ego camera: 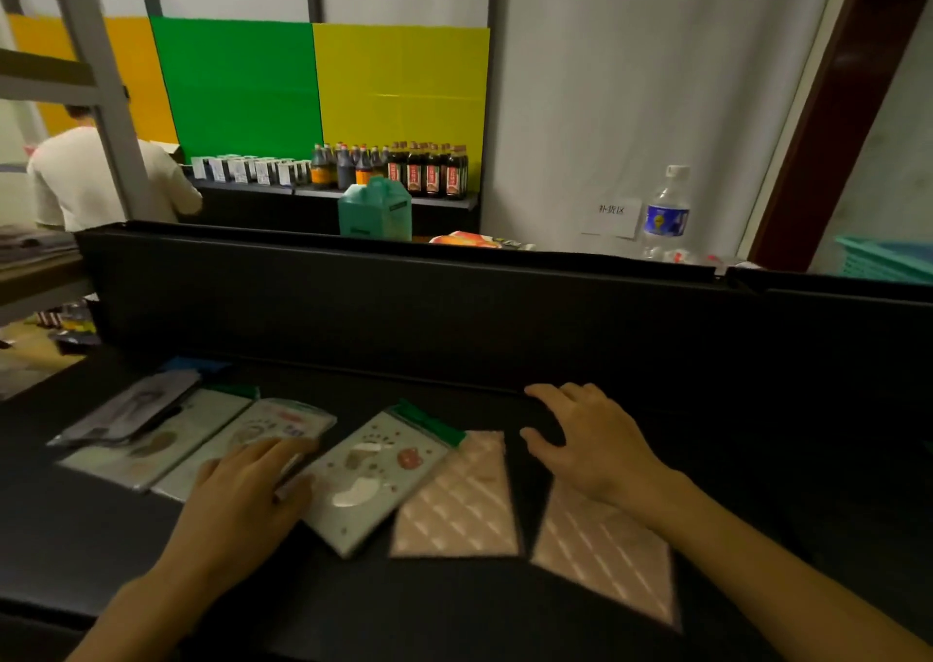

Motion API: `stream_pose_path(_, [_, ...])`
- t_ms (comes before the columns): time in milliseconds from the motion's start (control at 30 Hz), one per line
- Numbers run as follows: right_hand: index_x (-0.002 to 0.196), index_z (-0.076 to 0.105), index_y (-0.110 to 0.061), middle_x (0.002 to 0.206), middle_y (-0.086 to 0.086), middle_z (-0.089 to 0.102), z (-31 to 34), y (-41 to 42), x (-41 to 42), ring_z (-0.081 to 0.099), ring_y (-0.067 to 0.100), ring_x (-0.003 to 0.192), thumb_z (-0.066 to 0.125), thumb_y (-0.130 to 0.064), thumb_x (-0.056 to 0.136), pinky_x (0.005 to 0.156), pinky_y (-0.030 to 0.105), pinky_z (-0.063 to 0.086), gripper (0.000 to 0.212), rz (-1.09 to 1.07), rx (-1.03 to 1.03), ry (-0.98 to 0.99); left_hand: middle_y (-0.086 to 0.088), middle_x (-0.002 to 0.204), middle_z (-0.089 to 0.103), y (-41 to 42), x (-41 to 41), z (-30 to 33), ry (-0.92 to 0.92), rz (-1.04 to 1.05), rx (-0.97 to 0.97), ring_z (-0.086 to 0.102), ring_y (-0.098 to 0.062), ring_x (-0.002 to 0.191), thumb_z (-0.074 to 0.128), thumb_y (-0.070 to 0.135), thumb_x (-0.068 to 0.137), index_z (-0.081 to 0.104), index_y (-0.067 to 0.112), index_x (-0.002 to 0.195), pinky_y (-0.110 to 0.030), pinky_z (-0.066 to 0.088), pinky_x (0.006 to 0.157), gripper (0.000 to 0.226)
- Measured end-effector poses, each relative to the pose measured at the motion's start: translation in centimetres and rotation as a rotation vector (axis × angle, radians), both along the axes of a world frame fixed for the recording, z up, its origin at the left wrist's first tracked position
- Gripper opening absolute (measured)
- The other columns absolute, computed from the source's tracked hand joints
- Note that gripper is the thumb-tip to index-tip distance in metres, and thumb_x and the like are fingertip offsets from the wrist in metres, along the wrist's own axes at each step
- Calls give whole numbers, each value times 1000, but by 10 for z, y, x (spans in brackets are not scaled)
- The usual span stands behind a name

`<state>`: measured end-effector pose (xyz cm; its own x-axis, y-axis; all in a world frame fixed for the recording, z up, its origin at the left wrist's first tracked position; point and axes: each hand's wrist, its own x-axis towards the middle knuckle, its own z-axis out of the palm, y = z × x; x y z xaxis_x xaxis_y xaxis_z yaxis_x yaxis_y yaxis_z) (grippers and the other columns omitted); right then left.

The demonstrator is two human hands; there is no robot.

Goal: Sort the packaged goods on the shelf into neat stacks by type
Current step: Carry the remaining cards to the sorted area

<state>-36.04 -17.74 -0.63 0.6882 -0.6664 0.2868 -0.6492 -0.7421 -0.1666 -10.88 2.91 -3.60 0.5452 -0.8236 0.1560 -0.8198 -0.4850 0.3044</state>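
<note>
Flat packets lie in a row on the black shelf (757,459). From the left: a grey packet (131,411) lying on a pale green-topped packet (151,452), a second pale packet (272,426), a third pale packet with footprint art (376,479), and two pink quilted packets (459,505) (606,555). My left hand (247,495) rests flat, fingers on the second pale packet and touching the third. Above the top of the right pink packet, my right hand (590,439) hovers with fingers spread and holds nothing.
A black back wall (454,303) bounds the shelf behind the packets. Beyond it stand a teal carton (376,212), a water bottle (666,212), and a far shelf with sauce bottles (404,169) and small boxes (247,169). A person in white (86,176) stands at the far left.
</note>
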Motion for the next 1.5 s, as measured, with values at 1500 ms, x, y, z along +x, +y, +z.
stream_pose_path(1500, [122,33,-52,115,-41,31,-51,172,156,36,-7,111,81,-54,59,101,24,28,79,-224,224,-472,10,137,47,33,120,-33,94,-432,-187,37,-14,130,54,72,74,40,44,128,-36,15,114,62])
